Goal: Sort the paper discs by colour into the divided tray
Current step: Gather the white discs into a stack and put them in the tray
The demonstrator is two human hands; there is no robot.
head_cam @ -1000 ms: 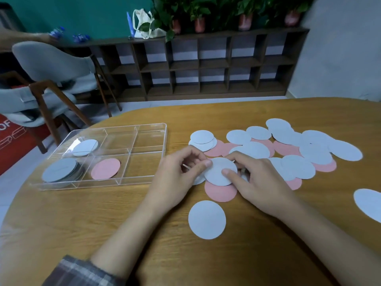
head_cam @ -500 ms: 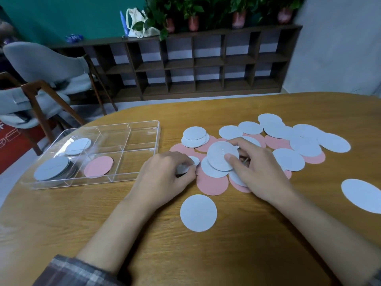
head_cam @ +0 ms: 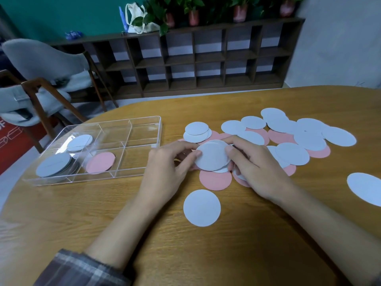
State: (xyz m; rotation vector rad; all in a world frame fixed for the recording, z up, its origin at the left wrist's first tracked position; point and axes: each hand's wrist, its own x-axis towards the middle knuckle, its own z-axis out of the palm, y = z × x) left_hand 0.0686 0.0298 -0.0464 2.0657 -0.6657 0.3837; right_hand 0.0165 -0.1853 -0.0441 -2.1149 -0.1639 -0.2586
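Observation:
A small stack of white paper discs (head_cam: 212, 154) is held just above the table between both hands. My left hand (head_cam: 167, 168) pinches its left edge and my right hand (head_cam: 253, 164) grips its right edge. Under it lies a pink disc (head_cam: 215, 180). More white and pink discs (head_cam: 292, 141) lie scattered to the right. The clear divided tray (head_cam: 140, 120) sits to the left. Its near-left compartment holds a stack of white discs (head_cam: 53, 165), the far-left one a white disc (head_cam: 79, 142), the near-middle one a pink disc (head_cam: 101, 163).
A single white disc (head_cam: 202, 207) lies near me on the wooden table (head_cam: 185, 254). Another white disc (head_cam: 365, 187) lies alone at the right. Grey chairs (head_cam: 41, 62) stand past the table's left edge, and a dark shelf (head_cam: 195, 58) lines the back wall.
Both hands have gathered white discs from the pile into one stack. My left hand, which was lower left with a small disc, has come back to the stack's left edge.

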